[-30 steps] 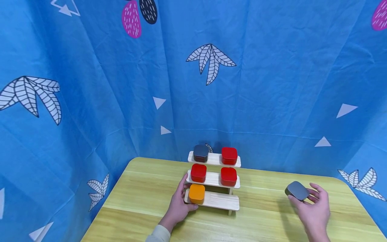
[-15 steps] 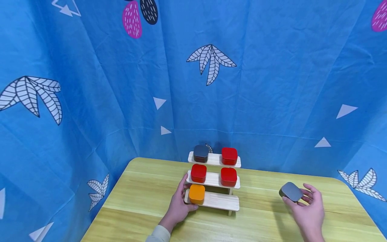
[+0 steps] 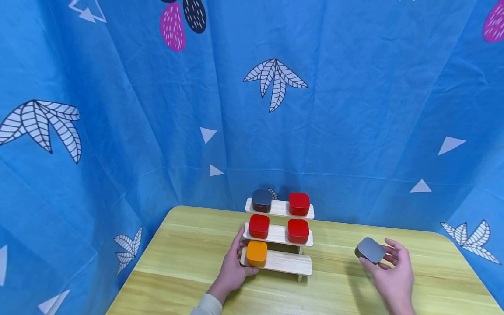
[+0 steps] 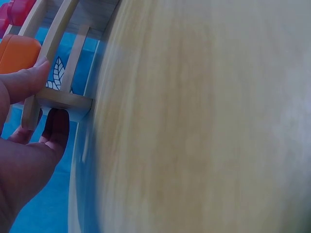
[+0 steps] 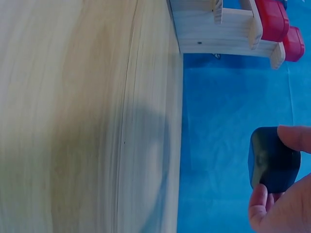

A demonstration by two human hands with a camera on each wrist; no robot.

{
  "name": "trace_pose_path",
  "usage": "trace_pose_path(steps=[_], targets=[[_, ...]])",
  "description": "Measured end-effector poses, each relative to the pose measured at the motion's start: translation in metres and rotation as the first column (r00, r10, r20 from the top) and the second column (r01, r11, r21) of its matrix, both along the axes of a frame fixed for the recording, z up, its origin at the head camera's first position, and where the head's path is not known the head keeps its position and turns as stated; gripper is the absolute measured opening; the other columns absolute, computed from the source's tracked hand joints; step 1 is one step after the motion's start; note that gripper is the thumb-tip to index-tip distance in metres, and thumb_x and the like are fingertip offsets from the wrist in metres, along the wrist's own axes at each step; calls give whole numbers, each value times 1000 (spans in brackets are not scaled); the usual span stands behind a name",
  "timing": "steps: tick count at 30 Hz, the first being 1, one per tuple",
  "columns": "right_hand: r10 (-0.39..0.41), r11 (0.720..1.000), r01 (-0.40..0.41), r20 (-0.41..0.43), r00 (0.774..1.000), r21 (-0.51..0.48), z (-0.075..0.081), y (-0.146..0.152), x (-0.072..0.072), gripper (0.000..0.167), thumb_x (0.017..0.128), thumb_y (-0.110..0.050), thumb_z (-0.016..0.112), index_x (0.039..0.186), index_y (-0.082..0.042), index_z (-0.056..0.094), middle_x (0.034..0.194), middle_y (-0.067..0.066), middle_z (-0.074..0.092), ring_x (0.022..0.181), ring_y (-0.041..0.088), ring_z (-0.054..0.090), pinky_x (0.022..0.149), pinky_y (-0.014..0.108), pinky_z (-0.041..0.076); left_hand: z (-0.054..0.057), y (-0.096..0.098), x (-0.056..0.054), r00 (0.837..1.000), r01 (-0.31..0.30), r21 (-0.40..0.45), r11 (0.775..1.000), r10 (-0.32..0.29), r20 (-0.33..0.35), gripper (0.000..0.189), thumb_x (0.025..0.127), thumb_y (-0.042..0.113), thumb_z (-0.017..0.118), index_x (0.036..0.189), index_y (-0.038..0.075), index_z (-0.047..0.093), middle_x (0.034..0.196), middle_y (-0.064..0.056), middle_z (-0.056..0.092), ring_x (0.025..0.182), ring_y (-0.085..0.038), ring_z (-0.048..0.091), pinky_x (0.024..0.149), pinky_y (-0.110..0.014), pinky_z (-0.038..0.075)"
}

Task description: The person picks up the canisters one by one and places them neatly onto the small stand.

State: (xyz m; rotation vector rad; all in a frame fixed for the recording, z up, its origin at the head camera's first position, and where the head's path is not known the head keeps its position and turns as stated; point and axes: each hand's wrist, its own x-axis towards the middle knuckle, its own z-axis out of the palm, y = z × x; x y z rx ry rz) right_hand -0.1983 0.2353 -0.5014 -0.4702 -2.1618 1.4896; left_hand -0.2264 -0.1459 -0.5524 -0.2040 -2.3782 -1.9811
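A small three-tier wooden rack (image 3: 289, 262) stands on the table, and my left hand (image 3: 232, 269) grips the left end of its lowest shelf. In the left wrist view the thumb lies over the shelf board beside an orange box (image 4: 19, 53), with fingers behind. That orange box sits on the bottom tier's left. Two red boxes (image 3: 298, 231) rest on the middle tier. On the top tier are a dark grey box (image 3: 261, 200) at left and a red one at right. Right of the rack, my right hand (image 3: 393, 275) pinches another dark grey box (image 3: 370, 250) above the table.
The wooden table (image 3: 177, 245) extends left and right of the rack. A blue patterned curtain (image 3: 354, 109) hangs behind its back edge and along the sides. The rack's side panel (image 5: 209, 36) shows at the top of the right wrist view.
My right hand has moved left toward the rack, carrying the dark grey box. The left hand keeps its hold on the rack, and the boxes on it have stayed put.
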Motion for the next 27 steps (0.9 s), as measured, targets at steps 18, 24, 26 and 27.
trace_pose_path(steps=[18, 24, 26, 27], targets=[[97, 995, -98, -24, 995, -34, -4, -19, 3, 86, 66, 8, 89, 139, -7, 46, 122, 7, 56, 95, 6, 53, 73, 12, 47, -1, -1, 0, 1000, 0, -19, 1000, 0, 6, 123, 69, -14, 84, 157, 45, 21, 138, -6, 49, 127, -33, 49, 108, -55, 37], [143, 990, -143, -40, 989, -13, -2, -27, 5, 86, 65, 8, 89, 138, -5, 46, 123, 9, 56, 95, 6, 53, 73, 13, 48, -1, -1, -1, 1000, 1, -21, 1000, -1, 9, 122, 69, -14, 83, 157, 45, 21, 139, -7, 49, 125, -32, 50, 106, -53, 40], [151, 988, -152, -44, 988, -7, -1, -30, 6, 85, 65, 8, 89, 138, -4, 47, 123, 10, 56, 96, 6, 53, 73, 14, 47, 0, -1, 0, 1000, 1, -20, 1000, 0, 8, 122, 69, -14, 83, 157, 44, 21, 139, -7, 49, 124, -32, 51, 105, -53, 41], [155, 988, -155, -44, 987, -5, 0, -32, 6, 85, 65, 8, 89, 138, -4, 47, 123, 10, 56, 96, 7, 53, 73, 14, 47, 0, -1, 0, 1000, 1, -20, 1000, -1, 8, 122, 69, -14, 83, 157, 44, 21, 139, -7, 49, 124, -33, 51, 105, -53, 41]])
